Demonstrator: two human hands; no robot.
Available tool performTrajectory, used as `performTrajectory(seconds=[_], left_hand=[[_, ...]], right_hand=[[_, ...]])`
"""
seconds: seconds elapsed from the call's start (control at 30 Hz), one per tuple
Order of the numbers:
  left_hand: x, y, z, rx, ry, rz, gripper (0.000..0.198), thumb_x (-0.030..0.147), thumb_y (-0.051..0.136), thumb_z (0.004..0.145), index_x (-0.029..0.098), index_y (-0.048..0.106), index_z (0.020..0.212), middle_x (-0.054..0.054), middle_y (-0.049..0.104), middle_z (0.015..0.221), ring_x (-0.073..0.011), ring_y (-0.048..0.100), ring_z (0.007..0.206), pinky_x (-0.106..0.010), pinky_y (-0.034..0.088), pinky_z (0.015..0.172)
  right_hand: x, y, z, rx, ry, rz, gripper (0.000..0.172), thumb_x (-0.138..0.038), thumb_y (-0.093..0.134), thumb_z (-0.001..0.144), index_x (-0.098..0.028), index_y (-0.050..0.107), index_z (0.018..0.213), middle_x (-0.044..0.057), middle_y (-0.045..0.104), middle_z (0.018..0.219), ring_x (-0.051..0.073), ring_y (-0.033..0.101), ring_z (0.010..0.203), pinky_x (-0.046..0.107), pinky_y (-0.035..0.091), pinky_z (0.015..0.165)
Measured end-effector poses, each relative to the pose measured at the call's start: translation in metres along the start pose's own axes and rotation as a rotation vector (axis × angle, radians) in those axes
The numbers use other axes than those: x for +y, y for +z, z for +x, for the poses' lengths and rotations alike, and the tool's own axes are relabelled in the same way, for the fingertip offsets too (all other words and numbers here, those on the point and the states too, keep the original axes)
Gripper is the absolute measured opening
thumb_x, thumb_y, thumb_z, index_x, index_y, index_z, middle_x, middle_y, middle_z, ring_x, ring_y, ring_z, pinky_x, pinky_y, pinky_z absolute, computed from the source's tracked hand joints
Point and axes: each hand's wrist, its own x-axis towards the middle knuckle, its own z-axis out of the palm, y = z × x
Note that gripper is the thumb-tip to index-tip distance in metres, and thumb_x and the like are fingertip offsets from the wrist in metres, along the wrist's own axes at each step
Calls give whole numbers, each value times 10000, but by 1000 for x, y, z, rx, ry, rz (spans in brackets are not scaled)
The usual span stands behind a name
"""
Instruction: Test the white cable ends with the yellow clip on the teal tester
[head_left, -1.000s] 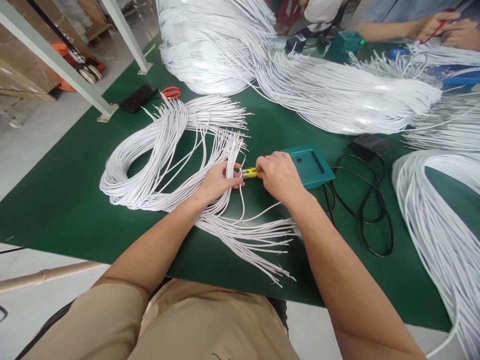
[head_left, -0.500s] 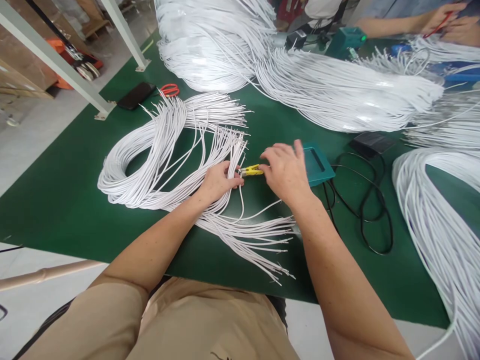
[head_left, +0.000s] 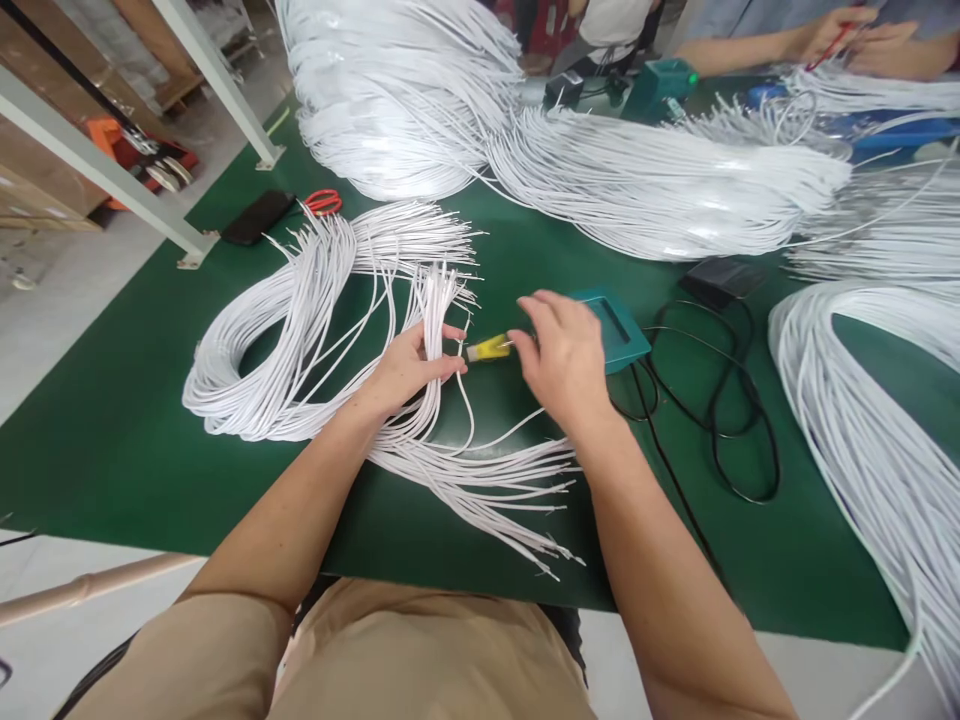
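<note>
My left hand is closed round a bunch of white wires, the thumb in front and the cut ends standing up above the fingers. A single white wire hangs beside the fingertips. To the right, my right hand holds the end of a small yellow tool between thumb and fingers. The tool's far end points at my left fingertips, close to the single wire; its exact kind is blurred. The bunch comes from a large coil of white wires on the green table.
Behind my right hand lies a teal tray-like box beside black cables. Big white wire bundles cover the back, another coil the right. Red-handled scissors and a black phone-like object lie back left. Another person's hands work opposite.
The view has shifted, so most things sit further left. The wires in my left hand now stand more upright and gathered. The yellow tool has turned slightly in my right hand.
</note>
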Motion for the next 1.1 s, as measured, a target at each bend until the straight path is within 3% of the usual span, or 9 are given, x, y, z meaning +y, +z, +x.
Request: performTrajectory(seconds=[0.13,0.23,0.37,0.47,0.57,0.73,0.8,0.9,1.1], left_hand=[[0,0,0,-26,86,-114,453,254,790,642,176,590,1041,-55,687,1034,-127,645,752,-266,516,699],[1,0,1,-25,47,-145,504,263,803,639,178,582,1083,-46,691,986,-128,650,750,-270,517,717],[6,0,0,17,-5,-176,353,340,756,716,158,658,1003,-65,678,1045,-144,646,912,-238,504,758],[9,0,-2,-7,-58,-215,332,398,727,744,153,703,966,-46,673,924,-117,621,821,-235,498,743],[9,0,-4,-30,-57,-172,397,376,762,706,158,709,1034,-10,658,780,-93,580,691,-240,486,721],[10,8,-10,-28,-17,-57,428,291,836,589,150,693,967,6,677,776,-117,611,694,-271,497,728],[10,12,-11,-78,-24,1,374,282,836,585,141,680,895,8,675,748,-117,611,672,-269,494,705],[11,13,-12,-136,-48,13,332,330,802,644,132,660,870,-19,693,755,-138,643,693,-284,505,715],[11,14,-11,-66,-26,-224,312,366,734,735,158,587,916,-36,695,907,-132,667,826,-276,520,769]], right_hand=[[-46,-11,-12,-314,-392,330,304,-328,448,960,-166,700,909,88,710,937,198,602,900,324,444,826],[-72,-8,-23,-519,-514,195,221,-170,508,877,-133,699,772,111,696,781,242,603,865,367,429,785],[-85,-6,-32,-796,-412,111,237,-28,501,739,-140,705,785,106,694,708,248,632,752,345,418,660],[-79,-13,-28,-941,-260,204,223,-87,485,780,-152,699,781,117,703,713,226,618,617,312,369,526],[-60,-19,-16,-869,-27,483,245,-195,488,835,-175,629,636,63,665,623,162,578,505,272,359,488],[-28,-11,-1,-378,439,882,170,-313,511,855,-194,623,807,-31,607,611,87,529,427,228,421,483],[-23,-7,1,-295,494,1008,180,-356,591,809,-198,629,887,-42,599,627,88,515,441,225,427,458],[-23,-6,1,-278,518,1114,211,-377,676,740,-176,631,787,-48,568,568,82,482,445,224,429,454],[-27,-9,1,-268,586,1172,221,-373,702,718,-167,625,724,-44,576,553,72,474,449,219,422,463]])
